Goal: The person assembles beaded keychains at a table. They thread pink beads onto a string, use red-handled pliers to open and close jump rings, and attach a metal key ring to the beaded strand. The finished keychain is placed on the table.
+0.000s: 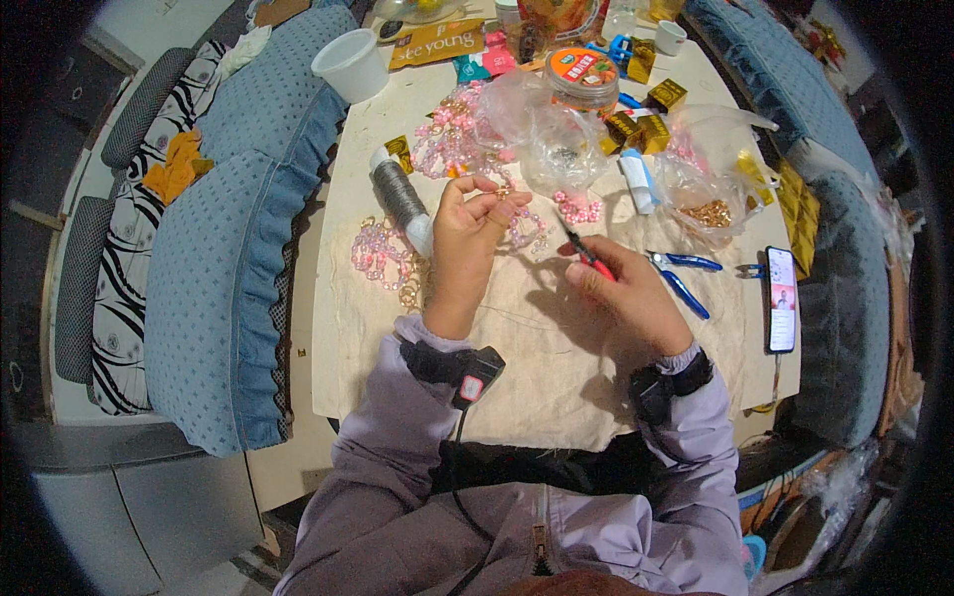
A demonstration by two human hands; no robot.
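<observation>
My left hand (471, 236) is raised over the cloth, thumb and fingers pinching a small gold-coloured piece (504, 192). A strand of pink and lilac beads (527, 232) hangs just beside those fingers; whether it joins the gold piece is too small to tell. In my right hand (630, 294) is a slim tool with a red handle and dark pointed tip (586, 255), aimed up toward the left hand and apart from it. Left of my left wrist lies a coil of pink beaded strands (383, 256). Loose pink beads (576, 207) sit beyond the tool's tip.
A beige cloth (537, 382) covers the near tabletop. Blue-handled pliers (686, 283) and a lit phone (782, 300) lie to the right. A grey thread spool (400, 199) stands left. Farther back are plastic bags (566, 149), a round tub (581, 81), gold boxes (636, 131) and a white bucket (351, 66).
</observation>
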